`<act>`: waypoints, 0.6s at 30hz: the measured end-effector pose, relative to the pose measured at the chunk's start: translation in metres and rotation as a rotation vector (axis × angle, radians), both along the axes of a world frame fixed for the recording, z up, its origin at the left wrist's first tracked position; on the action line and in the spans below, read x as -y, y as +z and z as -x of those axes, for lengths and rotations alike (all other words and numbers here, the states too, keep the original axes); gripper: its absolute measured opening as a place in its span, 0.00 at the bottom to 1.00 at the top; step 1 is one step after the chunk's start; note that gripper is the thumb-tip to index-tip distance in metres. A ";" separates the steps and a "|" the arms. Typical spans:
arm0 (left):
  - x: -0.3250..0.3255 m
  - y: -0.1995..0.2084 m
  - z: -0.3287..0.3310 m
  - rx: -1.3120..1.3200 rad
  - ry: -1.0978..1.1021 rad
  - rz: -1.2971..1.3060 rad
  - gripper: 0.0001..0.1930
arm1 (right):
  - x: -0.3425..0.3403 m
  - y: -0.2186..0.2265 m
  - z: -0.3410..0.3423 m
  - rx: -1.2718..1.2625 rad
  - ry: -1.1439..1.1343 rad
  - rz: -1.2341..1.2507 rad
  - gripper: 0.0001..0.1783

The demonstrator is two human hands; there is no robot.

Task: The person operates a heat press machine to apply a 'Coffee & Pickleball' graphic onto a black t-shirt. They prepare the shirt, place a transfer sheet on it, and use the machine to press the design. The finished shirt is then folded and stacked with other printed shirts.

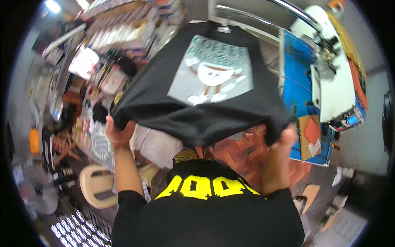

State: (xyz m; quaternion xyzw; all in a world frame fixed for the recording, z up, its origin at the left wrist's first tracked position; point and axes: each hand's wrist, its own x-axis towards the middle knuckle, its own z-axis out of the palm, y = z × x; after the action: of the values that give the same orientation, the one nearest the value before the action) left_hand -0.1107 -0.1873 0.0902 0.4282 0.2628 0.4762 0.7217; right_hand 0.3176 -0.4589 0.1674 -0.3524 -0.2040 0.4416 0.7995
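Observation:
A black T-shirt (144,92) is stretched out in front of me, its neck opening at the far end by a metal rail. On its front is a pale printed panel (212,80) with lettering and a cup-shaped cartoon figure. My left hand (120,132) grips the near left corner of the shirt, the thumb apart and some fingers hidden by the cloth. At the near right corner my right hand (286,138) is closed on the fabric, a little smeared by motion. The near edge of the shirt sags between both hands.
To the right stands a blue-topped table (294,53) beside a white sewing machine (335,74). A beige plastic chair (98,187) is at the lower left. Stacked packs of goods (119,37) fill the far left. Red patterned flooring (238,154) shows beneath the shirt.

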 end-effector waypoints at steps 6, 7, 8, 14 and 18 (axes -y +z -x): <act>0.140 -0.026 0.087 0.562 0.091 0.103 0.29 | -0.040 0.144 -0.046 0.251 -0.044 0.072 0.31; 0.166 -0.024 0.104 0.649 0.023 0.093 0.29 | -0.056 0.164 -0.036 0.326 0.088 0.070 0.31; 0.195 -0.017 0.127 0.577 -0.014 -0.006 0.28 | -0.073 0.184 -0.018 0.380 0.183 0.063 0.30; 0.397 0.053 0.285 0.291 1.067 0.055 0.23 | -0.184 0.230 0.272 0.491 0.826 0.049 0.28; 0.537 0.138 0.396 0.285 1.715 -0.537 0.22 | -0.155 0.211 0.525 0.568 1.173 -0.327 0.26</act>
State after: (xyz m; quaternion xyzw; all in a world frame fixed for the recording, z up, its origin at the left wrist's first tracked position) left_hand -0.5068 -0.7238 0.2280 0.1767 0.2796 0.9435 0.0214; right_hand -0.2072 -0.3041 0.3786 -0.1601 -0.6282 0.6566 0.3856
